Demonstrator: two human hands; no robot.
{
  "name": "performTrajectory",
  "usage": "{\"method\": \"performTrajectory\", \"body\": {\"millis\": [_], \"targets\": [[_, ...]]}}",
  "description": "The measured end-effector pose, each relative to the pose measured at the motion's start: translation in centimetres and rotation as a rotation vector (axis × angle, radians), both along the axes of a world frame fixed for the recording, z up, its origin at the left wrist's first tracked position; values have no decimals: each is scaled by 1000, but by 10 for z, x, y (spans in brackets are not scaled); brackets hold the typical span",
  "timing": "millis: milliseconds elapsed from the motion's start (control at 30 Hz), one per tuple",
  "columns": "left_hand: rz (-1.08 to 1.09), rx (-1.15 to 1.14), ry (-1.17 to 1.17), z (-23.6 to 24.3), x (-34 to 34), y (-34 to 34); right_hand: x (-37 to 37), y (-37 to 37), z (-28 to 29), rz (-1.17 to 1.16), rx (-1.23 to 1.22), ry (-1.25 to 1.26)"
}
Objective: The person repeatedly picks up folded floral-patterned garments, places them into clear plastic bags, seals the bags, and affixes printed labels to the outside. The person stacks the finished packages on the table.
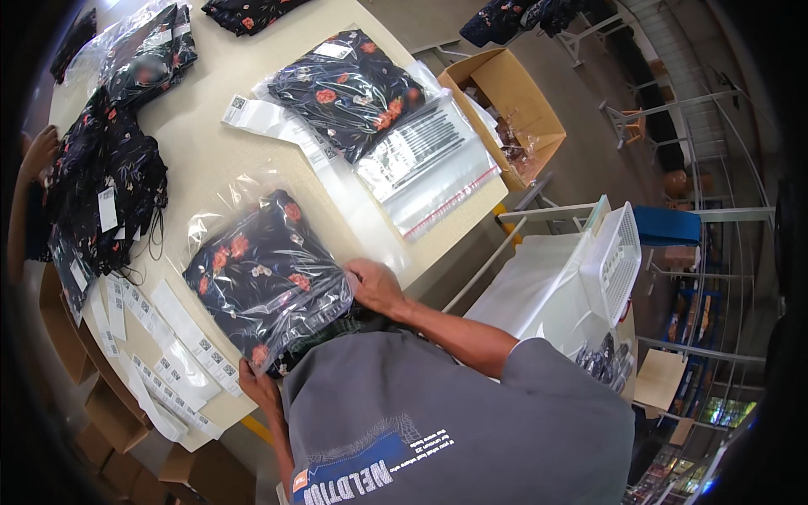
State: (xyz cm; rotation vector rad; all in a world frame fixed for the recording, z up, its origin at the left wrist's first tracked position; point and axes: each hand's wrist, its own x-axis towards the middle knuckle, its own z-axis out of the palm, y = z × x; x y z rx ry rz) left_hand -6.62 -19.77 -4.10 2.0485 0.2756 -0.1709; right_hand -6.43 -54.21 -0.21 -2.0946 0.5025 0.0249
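Label strips (pixel 204 348) marked with square codes were spread on the table (pixel 210 156). By the left hand (pixel 261 387), a near corner of a clear-bagged floral garment (pixel 261 273) was pinched; the garment was positioned ahead, at the table's near edge, its long axis apparently slanted forward-left. Its right corner was grasped by the right hand (pixel 376 289). Farther right, another bagged garment (pixel 349 105) was tagged with a white label (pixel 333 50), its print unreadable.

Left hand (pixel 261 385) and right hand (pixel 376 289) curled
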Motion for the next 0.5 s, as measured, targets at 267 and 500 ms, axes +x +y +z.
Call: {"method": "performTrajectory", "body": {"millis": [267,500], "targets": [[71,-97,43,12,7,-24,1,5,3,56,-91,95],[-136,22,122,19,12,-17,8,14,26,102,-119,281]]}}
